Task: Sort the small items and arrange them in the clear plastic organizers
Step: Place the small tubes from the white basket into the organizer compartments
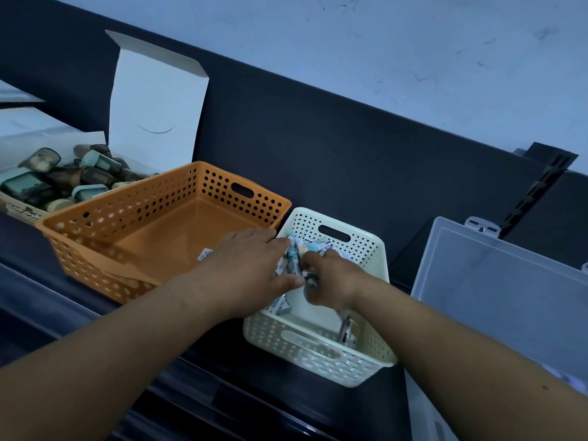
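Both hands work inside the cream perforated plastic basket [371, 249], on the heap of small pale packets [297, 248] at its far end. The left hand [254, 259] presses flat-fingered against the heap; the right hand [331, 278] curls around several packets. The clear plastic organizer [496, 288] lies right, nearer the right hand. An orange perforated plastic basket [152, 214] sits left on the dark table [229, 364].

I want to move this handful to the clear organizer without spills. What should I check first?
1. Support from left hand, pressed on the packets: ok.
2. Grip of right hand on packets: ok.
3. All packets gathered: not ok, some lie loose in the cream basket.
4. The organizer open: ok.
5. Its compartments free: cannot tell.
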Available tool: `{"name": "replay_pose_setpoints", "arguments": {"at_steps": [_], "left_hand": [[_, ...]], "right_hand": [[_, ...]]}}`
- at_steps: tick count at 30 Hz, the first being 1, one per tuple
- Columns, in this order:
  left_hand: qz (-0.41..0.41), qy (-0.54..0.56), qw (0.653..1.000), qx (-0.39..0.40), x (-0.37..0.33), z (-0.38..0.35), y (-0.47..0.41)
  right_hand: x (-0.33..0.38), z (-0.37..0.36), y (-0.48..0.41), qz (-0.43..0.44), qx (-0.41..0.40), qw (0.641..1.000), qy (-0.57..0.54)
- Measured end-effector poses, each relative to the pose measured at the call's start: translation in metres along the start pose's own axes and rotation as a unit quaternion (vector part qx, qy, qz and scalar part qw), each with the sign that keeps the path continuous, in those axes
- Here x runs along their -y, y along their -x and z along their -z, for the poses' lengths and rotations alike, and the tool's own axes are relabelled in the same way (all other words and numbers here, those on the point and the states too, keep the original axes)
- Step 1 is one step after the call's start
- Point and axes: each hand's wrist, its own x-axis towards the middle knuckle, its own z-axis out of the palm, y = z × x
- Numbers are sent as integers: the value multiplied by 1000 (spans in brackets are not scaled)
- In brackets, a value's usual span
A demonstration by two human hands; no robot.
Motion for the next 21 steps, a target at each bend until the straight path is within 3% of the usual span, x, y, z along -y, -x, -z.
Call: {"name": "replay_pose_setpoints", "arguments": {"at_steps": [6, 14, 17, 21], "left_hand": [[8, -6, 1000, -4, -1, 0, 1], [14, -18, 999, -43, -9, 7, 6], [8, -4, 997, -78, -13, 9, 7], [-20, 67, 989, -131, -30, 9, 3]], "right_hand": [[2, -6, -6, -20, -24, 999, 34], [-1, 7, -4, 20, -12, 1000, 9], [-8, 20, 4, 12, -19, 988, -154], [-16, 42, 35, 15, 10, 879, -476]]}}
